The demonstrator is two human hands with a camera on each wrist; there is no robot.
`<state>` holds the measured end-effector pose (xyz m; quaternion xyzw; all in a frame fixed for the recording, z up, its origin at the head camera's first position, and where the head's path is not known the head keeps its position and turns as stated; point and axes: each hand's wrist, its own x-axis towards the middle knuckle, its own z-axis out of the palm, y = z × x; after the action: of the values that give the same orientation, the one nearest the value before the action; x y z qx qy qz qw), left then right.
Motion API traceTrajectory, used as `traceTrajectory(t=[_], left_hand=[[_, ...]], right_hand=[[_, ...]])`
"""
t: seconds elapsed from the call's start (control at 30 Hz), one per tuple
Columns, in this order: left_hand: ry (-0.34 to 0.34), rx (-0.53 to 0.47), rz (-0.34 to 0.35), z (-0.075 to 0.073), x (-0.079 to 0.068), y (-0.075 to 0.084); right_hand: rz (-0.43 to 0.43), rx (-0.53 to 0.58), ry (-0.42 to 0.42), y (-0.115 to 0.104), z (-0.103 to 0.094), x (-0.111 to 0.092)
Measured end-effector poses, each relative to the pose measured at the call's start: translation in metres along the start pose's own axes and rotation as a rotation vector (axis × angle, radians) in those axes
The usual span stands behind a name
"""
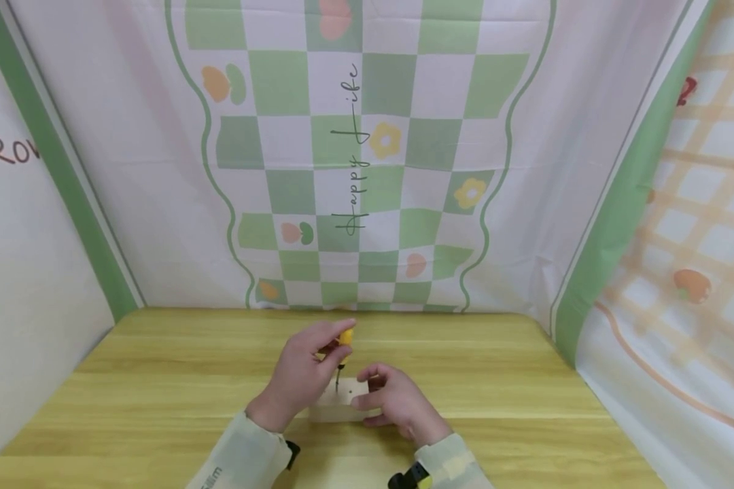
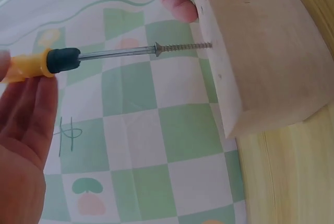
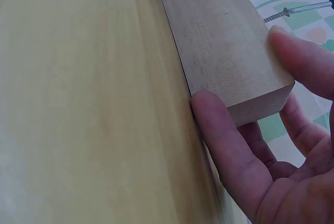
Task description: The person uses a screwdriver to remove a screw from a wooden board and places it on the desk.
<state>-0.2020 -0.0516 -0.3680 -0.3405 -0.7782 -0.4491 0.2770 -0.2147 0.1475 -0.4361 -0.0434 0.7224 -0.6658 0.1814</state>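
My left hand (image 1: pixel 300 367) pinches the yellow handle of a screwdriver (image 2: pixel 36 65) between thumb and fingers. Its metal shaft points down, the tip at the head of a long screw (image 2: pixel 182 47). Most of the screw's thread shows above the wooden block (image 2: pixel 276 57), its point in the block's upper face. Small dark holes (image 1: pixel 351 392) mark that same face. At the block's right end, my right hand (image 1: pixel 397 401) grips it, with the thumb (image 3: pixel 302 59) at the top edge and a finger (image 3: pixel 224 135) low on the near side.
The block stands on a wood-grain table (image 1: pixel 495 401). Behind the table hangs a green-and-white checked cloth (image 1: pixel 385 88), with further printed cloths at the left and right sides. A dark band (image 1: pixel 410 477) sits at my right wrist.
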Motion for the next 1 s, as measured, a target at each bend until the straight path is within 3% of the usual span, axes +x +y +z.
traceTrajectory(t=[0.2,0.3,0.47,0.73,1.0], left_hand=[[0.027,0.047,0.012,-0.0001,-0.0014,-0.0011],[-0.010,0.039,0.014,-0.0010,-0.0016,-0.0025],[-0.093,-0.064,-0.005,-0.0029,0.0000,-0.0019],[-0.005,-0.006,-0.014,-0.0020,-0.0010,-0.0010],[-0.049,-0.042,-0.002,-0.0032,-0.0014,-0.0056]], right_hand=[[-0.005,0.004,-0.001,-0.0007,0.0004,-0.0012],[-0.003,0.004,0.001,-0.0009,0.0004,-0.0016],[-0.001,0.008,0.007,-0.0010,0.0005,-0.0018],[-0.011,0.008,0.002,0.0014,0.0007,-0.0005],[-0.009,0.006,0.004,0.0016,0.0002,0.0011]])
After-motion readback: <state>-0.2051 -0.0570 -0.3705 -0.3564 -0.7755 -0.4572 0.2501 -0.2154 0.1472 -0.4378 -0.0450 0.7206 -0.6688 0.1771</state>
